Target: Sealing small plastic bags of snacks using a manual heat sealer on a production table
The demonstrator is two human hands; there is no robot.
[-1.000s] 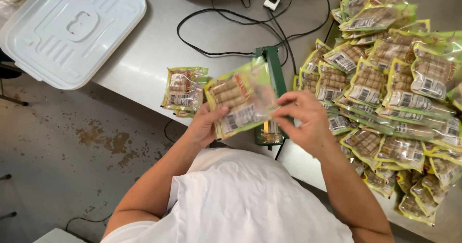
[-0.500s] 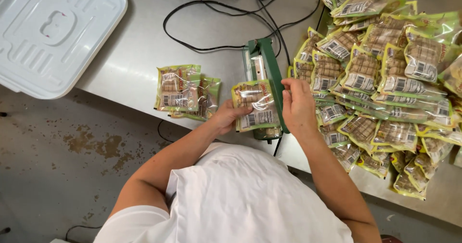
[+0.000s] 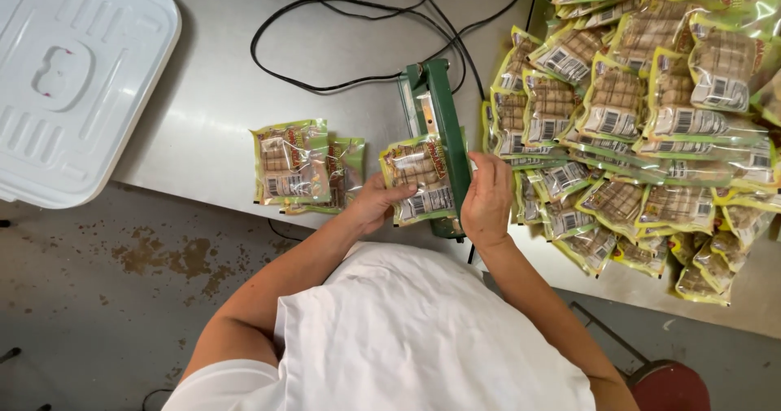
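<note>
A clear snack pouch (image 3: 419, 179) with yellow-green edges lies flat, its right edge under the bar of a green heat sealer (image 3: 439, 126). My left hand (image 3: 376, 202) grips the pouch's lower left corner. On the sealer's bar rests my right hand (image 3: 488, 195), palm down, fingers over the pouch's right edge. A small stack of like pouches (image 3: 303, 165) lies just left of my left hand.
A large heap of filled pouches (image 3: 651, 118) covers the steel table (image 3: 244, 94) on the right. Black cables (image 3: 342, 20) loop behind the sealer. A white plastic lid (image 3: 73, 77) sits at the far left. A red stool (image 3: 675, 386) stands on the floor, lower right.
The pouch, held up in both hands a second ago, has come down flat into the sealer. My right hand has moved onto the sealer's bar.
</note>
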